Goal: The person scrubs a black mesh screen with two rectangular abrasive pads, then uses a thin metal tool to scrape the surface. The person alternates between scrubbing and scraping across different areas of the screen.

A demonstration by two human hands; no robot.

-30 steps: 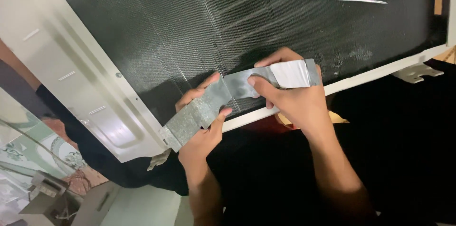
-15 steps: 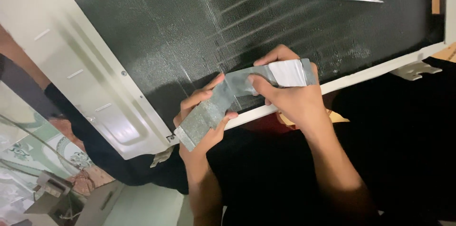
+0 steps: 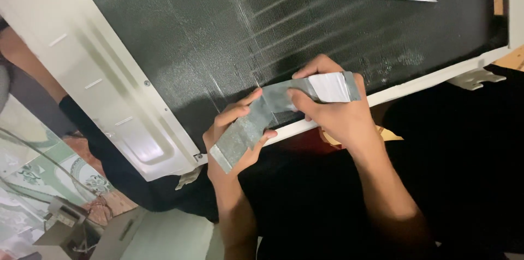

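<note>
Dark finned coil panel (image 3: 218, 36) in white frame (image 3: 109, 96) fills background. Left hand (image 3: 232, 134) and right hand (image 3: 333, 112) both grasp grey foil tape strip (image 3: 256, 120) at panel's lower edge. Step, likely: peeling backing; next calls for flat, aligned placement.

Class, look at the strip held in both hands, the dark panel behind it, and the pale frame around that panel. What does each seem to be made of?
Strip: likely metal foil tape, dull silver and creased, with a white backing at the right hand. Dark panel: probably fine metal fins, closely ribbed, with faint horizontal lines showing through. Frame: looks like painted sheet metal, smooth off-white, with a screw and slots.
</note>
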